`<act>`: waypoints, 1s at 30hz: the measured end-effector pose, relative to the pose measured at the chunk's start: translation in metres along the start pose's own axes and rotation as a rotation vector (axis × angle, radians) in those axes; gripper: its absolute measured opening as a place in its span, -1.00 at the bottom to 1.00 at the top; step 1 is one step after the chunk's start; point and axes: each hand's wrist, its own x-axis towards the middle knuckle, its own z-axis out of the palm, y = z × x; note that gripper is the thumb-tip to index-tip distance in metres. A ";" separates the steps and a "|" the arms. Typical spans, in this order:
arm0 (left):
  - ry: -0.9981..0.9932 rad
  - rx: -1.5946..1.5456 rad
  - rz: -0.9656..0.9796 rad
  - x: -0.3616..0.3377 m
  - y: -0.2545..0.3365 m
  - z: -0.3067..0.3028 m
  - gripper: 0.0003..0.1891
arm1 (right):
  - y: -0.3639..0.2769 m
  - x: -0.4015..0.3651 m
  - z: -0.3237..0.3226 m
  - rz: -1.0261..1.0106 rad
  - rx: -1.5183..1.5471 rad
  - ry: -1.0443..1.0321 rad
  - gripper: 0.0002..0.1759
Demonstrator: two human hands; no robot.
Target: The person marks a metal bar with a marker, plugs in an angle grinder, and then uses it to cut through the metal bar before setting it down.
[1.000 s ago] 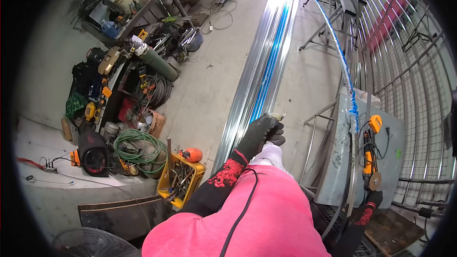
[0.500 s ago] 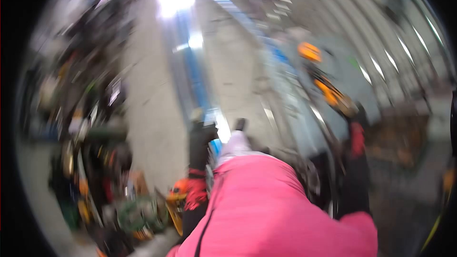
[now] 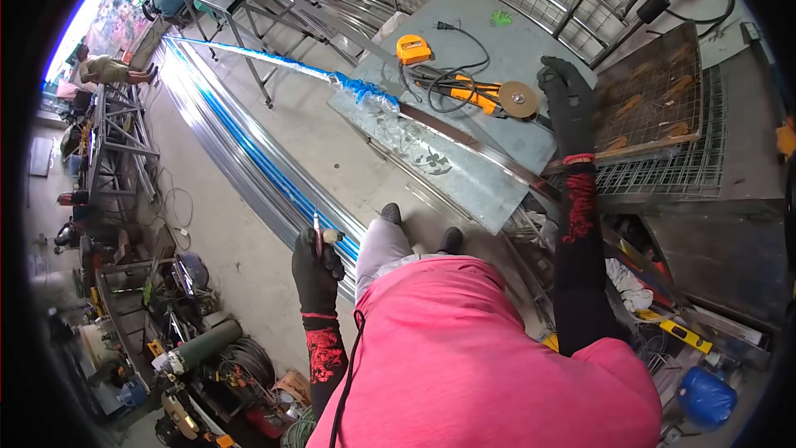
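Observation:
My left hand (image 3: pixel 316 267), in a black glove, is closed around a slim pen-like thing (image 3: pixel 316 221) with a pale tip; a small cream-coloured piece (image 3: pixel 332 236) shows beside it. My gloved right hand (image 3: pixel 567 99) is over the grey metal-topped table (image 3: pixel 506 153), its fingers loosely bent and apart, nothing visible in them. Just left of it lies an orange angle grinder (image 3: pixel 477 93) with a tan disc (image 3: pixel 518 99) and a looped black cord (image 3: pixel 485 54). An orange tape measure (image 3: pixel 413 49) sits beyond it. A long metal tube (image 3: pixel 464 143), partly in blue wrapping (image 3: pixel 365 91), crosses the table.
Long metal profiles (image 3: pixel 249 153) with blue film lie on the floor to my left. Metal trestles (image 3: pixel 224 4) stand ahead. On the right are a rusty mesh panel (image 3: pixel 651 95) and a yellow level (image 3: pixel 684 336). Tools and a green cylinder (image 3: pixel 203 344) crowd the left. Another person (image 3: pixel 112 69) is far off.
The view has swung and steadied from a blur. Both hands remain out to either side; the right hand now appears higher in view, still near the grinder's disc.

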 end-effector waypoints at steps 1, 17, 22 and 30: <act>0.035 -0.066 0.023 0.006 0.005 0.004 -0.60 | -0.002 0.004 0.001 0.010 0.001 0.006 -0.69; -0.251 0.209 0.065 0.240 0.070 -0.011 -0.69 | -0.030 0.078 0.075 0.248 -0.228 -0.150 -0.49; -0.353 0.093 -0.054 0.336 0.109 -0.005 -0.51 | 0.009 0.120 0.206 0.263 -0.581 -0.428 -0.31; -0.514 0.312 0.141 0.409 0.144 0.015 -0.81 | 0.092 0.125 0.304 0.289 -1.185 -0.582 0.09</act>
